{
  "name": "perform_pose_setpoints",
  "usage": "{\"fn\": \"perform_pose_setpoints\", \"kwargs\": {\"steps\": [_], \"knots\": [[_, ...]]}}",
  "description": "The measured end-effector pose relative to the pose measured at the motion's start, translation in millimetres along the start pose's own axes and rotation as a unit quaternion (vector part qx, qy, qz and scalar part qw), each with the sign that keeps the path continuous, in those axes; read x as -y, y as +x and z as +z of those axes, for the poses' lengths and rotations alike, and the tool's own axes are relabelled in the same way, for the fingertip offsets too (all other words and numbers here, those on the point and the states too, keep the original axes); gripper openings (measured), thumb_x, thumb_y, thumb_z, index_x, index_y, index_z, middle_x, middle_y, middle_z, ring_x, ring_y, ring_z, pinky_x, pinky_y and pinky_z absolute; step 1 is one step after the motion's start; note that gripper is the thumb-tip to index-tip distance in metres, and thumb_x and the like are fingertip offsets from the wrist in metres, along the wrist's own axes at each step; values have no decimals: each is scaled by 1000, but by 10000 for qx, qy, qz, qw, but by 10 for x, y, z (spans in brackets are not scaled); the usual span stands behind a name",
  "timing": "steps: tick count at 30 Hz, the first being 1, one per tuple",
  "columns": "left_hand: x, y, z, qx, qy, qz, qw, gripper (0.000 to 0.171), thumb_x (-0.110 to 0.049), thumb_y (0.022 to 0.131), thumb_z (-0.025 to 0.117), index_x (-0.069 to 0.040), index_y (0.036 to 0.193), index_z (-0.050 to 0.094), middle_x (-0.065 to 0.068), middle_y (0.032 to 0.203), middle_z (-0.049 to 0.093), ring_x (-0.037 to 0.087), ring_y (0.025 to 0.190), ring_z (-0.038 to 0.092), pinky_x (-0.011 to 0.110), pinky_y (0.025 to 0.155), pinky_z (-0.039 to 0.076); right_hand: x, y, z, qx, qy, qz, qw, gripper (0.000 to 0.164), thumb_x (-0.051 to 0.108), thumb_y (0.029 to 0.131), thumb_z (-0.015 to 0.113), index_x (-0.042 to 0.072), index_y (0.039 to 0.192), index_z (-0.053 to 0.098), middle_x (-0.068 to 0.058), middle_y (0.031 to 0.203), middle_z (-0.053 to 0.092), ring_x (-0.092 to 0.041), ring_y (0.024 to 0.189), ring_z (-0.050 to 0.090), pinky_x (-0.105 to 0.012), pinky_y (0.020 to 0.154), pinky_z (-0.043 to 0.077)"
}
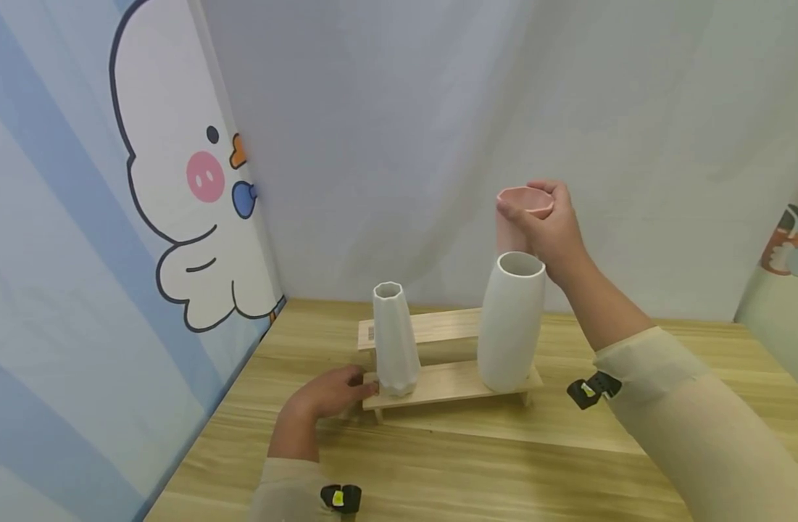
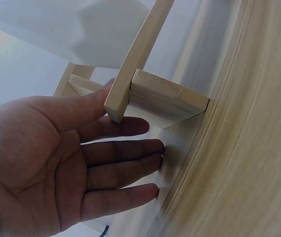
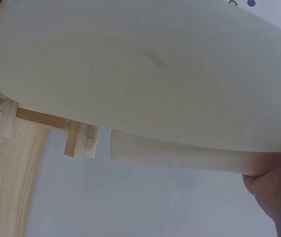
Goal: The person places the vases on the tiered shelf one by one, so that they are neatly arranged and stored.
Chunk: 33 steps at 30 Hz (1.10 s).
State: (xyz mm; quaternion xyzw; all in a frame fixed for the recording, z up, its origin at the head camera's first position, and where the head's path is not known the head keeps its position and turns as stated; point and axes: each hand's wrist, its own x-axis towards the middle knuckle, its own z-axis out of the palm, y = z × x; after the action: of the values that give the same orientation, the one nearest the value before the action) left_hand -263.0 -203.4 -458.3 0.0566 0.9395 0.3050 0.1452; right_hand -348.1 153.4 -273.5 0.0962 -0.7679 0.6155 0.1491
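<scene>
A two-step wooden stand (image 1: 447, 386) sits on the table. On the left end of its lower step my left hand (image 1: 327, 394) rests, the thumb over the plank (image 2: 139, 54) and the index finger under it, pinching the end; the other fingers extend loosely. My right hand (image 1: 560, 230) grips a pink vase (image 1: 511, 230) by its rim, behind a tall rounded white vase (image 1: 512, 326). In the right wrist view, the pink vase's base (image 3: 130, 148) is apart from the upper step's end (image 3: 83, 140). A slim fluted white vase (image 1: 396, 348) stands upright on the lower step's left.
The rounded white vase stands on the lower step's right end, close to my right forearm. The upper step (image 1: 444, 326) runs behind. A grey curtain (image 1: 372, 145) hangs behind the wood-grain table (image 1: 470, 464), and a cartoon-printed sheet (image 1: 170, 167) borders the left side.
</scene>
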Motion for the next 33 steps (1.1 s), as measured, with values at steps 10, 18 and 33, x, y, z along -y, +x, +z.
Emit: {"fn": "perform_pose_setpoints", "kwargs": {"steps": [10,18,33], "knots": [[22,16,6,6,88,14,10000,57,-60,92,56,-19,133,59,8,132,61,32,123,56,55,100,45,-26,29,15,266,410,-38,9988,73,43,84,75,18,140,36,-3,129,49,-18,110,52,-24,82,52],[8,4,5,1,79,44,10000,51,-55,94,57,-19,131,60,8,130,62,31,120,57,55,98,46,-36,32,16,493,588,31,9970,69,40,86,74,20,140,37,-5,130,48,-20,110,52,-23,81,52],[5,-8,7,11,29,9,10000,54,-54,94,58,-18,133,58,8,132,61,32,123,55,56,100,45,-100,48,16,948,847,87,9918,60,35,89,71,22,137,37,-5,128,48,-21,108,54,-21,79,54]]}}
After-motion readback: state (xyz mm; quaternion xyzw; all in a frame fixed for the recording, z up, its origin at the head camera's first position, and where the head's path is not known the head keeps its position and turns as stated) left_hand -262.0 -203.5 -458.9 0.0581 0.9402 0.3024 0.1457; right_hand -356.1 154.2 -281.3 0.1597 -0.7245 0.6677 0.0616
